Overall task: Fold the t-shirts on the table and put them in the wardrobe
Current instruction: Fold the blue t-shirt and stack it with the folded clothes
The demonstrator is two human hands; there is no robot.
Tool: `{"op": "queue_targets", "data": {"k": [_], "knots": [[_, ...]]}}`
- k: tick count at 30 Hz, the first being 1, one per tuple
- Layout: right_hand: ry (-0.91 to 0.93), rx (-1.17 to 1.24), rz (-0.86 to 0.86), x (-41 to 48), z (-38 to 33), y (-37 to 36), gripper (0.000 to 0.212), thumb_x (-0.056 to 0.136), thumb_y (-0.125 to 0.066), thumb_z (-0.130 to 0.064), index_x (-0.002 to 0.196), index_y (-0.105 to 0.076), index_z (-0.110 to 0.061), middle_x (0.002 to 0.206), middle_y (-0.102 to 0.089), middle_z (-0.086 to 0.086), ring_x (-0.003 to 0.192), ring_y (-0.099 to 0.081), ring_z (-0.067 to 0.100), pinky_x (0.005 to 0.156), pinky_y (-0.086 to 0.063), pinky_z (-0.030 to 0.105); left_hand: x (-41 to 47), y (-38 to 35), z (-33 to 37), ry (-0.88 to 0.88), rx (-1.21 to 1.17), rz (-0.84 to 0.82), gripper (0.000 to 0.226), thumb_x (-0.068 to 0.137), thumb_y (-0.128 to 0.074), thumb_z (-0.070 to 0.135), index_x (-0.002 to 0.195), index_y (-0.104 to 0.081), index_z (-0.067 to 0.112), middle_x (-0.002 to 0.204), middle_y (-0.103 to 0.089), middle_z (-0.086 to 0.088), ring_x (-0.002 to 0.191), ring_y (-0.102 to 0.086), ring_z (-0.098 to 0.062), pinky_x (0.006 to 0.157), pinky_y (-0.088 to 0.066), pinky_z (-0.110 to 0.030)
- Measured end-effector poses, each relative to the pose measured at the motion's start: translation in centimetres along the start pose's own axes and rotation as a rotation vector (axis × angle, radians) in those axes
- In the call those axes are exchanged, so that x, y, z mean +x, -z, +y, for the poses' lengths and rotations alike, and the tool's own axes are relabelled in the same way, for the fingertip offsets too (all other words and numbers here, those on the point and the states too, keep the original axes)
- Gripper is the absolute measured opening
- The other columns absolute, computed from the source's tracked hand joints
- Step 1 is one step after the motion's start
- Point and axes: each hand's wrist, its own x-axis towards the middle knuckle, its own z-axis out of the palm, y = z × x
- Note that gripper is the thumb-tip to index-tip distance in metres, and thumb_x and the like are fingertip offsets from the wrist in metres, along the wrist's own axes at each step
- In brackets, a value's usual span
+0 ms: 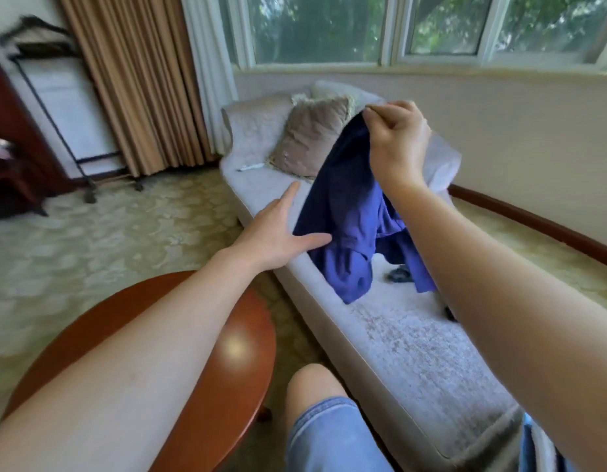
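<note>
"Blue soft-fabric t-shirt [349, 212]: where is it?"

"Hanging bunched from the right hand [397, 137], whose fingers [377, 114] pinch its top edge. It dangles below them, over the pale grey upholstered daybed [414, 335]."

"And the left hand [278, 233]?"

"Its fingers [290, 195] are spread and straight, holding nothing, touching the shirt's lower side."

"So which step?"

"Opening it out, I'd say; no fold is made yet. Next the left fingers likely need to catch a second corner, so the cloth can hang square and be laid flat."

"Anything in the way?"

"A small dark item [399, 274] lies on the daybed just under the hanging cloth, and a beige square cushion [312, 137] sits beyond the fingers. The round reddish-brown wooden table [234, 369] is nearer the person than the left fingers."
</note>
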Motion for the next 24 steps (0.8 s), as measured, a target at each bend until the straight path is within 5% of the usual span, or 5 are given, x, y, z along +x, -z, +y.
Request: {"op": "queue_targets", "data": {"k": [7,9,13,19,24], "knots": [[-0.125,0.372,-0.144,-3.7,-12.6,-7.3,0.016,0.083,-0.065,-0.025,0.071,-0.075,-0.023,0.081,-0.07,-0.005,0.086,-0.067,0.019,0.087,-0.053,0.043,-9.2,8.9,-1.0,0.002,0.03,0.263,0.11,0.073,-0.079,0.047,0.155,-0.008,0.032,0.138,-0.049,0.004,0.125,-0.049,-0.016,0.094,-0.04,-0.028],[-0.175,0.406,-0.185,-5.3,-15.2,-9.0,0.023,0.083,-0.064,-0.026,0.068,-0.069,-0.009,0.073,-0.066,-0.004,0.074,-0.063,0.021,0.084,-0.054,0.047,-12.1,10.8,-1.5,0.027,0.044,0.324,0.12,0.065,-0.08,0.057,0.154,-0.003,0.036,0.144,-0.04,0.007,0.129,-0.045,-0.015,0.099,-0.043,-0.036],[-0.339,0.489,-0.288,-8.7,-18.8,-11.9,0.026,0.087,-0.065,-0.016,0.062,-0.069,-0.013,0.057,-0.062,-0.006,0.063,-0.059,0.013,0.075,-0.056,0.04,-15.3,12.6,-3.0,0.109,0.176,0.487,0.105,0.078,-0.073,0.044,0.153,0.001,0.036,0.138,-0.045,0.005,0.119,-0.053,-0.019,0.091,-0.049,-0.043],[-0.402,0.408,-0.569,-12.1,-19.8,-13.3,0.018,0.088,-0.061,-0.005,0.072,-0.068,-0.006,0.059,-0.058,0.007,0.039,-0.055,0.013,0.052,-0.055,0.028,-17.2,14.2,-7.0,0.23,0.081,0.538,0.06,0.089,-0.049,0.005,0.144,-0.039,0.026,0.083,-0.06,0.007,0.084,-0.059,-0.023,0.078,-0.046,-0.032],[-0.332,0.026,-0.941,-14.1,-16.1,-15.1,0.019,0.092,-0.06,-0.008,0.075,-0.052,-0.007,0.063,-0.05,0.008,0.052,-0.064,0.02,0.054,-0.057,0.029,-16.9,15.1,-11.9,0.484,-0.241,0.432,0.05,0.091,-0.041,-0.008,0.136,-0.052,0.011,0.126,-0.059,-0.022,0.114,-0.057,-0.034,0.086,-0.046,-0.032]]}}
